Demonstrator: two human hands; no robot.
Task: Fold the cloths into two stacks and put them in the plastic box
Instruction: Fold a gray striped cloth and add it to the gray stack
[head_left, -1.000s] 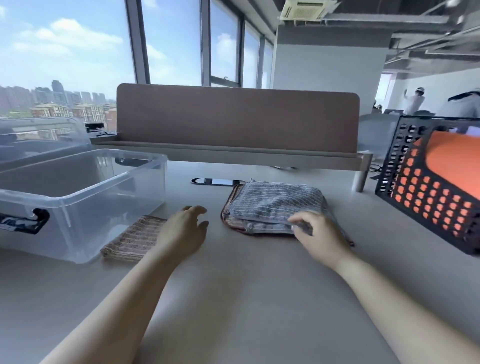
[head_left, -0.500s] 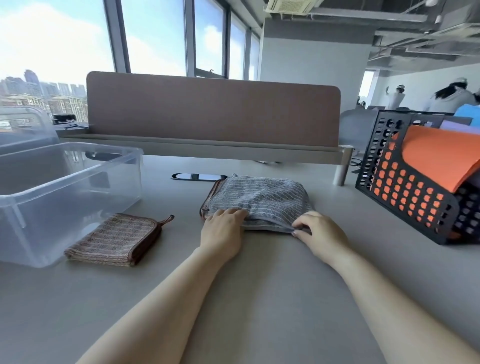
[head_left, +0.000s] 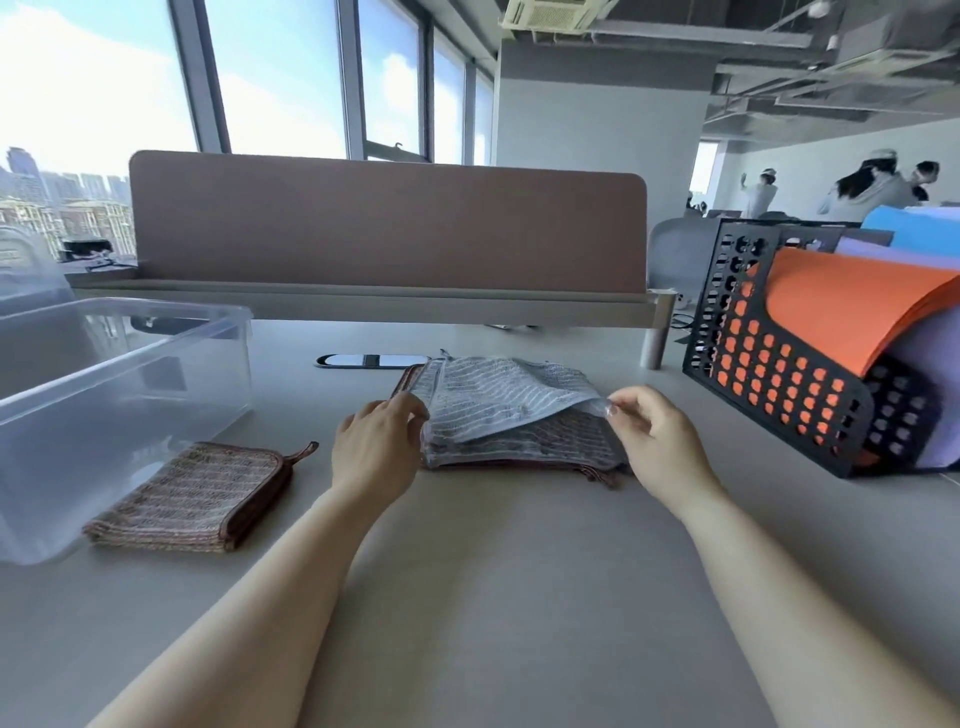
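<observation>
A grey striped cloth (head_left: 493, 397) lies on top of a pile of cloths (head_left: 530, 449) in the middle of the desk. My left hand (head_left: 376, 449) pinches its near left corner and my right hand (head_left: 657, 441) pinches its near right corner, both lifting the front edge off the pile. A folded brown striped cloth (head_left: 192, 496) with a small loop lies flat to the left, beside the clear plastic box (head_left: 124, 364), which holds nothing that I can see.
A black perforated basket (head_left: 789, 364) with orange, purple and blue sheets stands at the right. A brown partition screen (head_left: 387, 223) runs along the back of the desk, with a cable slot (head_left: 371, 360) in front of it. People stand far back right.
My left hand moved from beside the brown cloth to the grey cloth's left corner. Both hands have since raised the grey cloth's front edge off the pile.
</observation>
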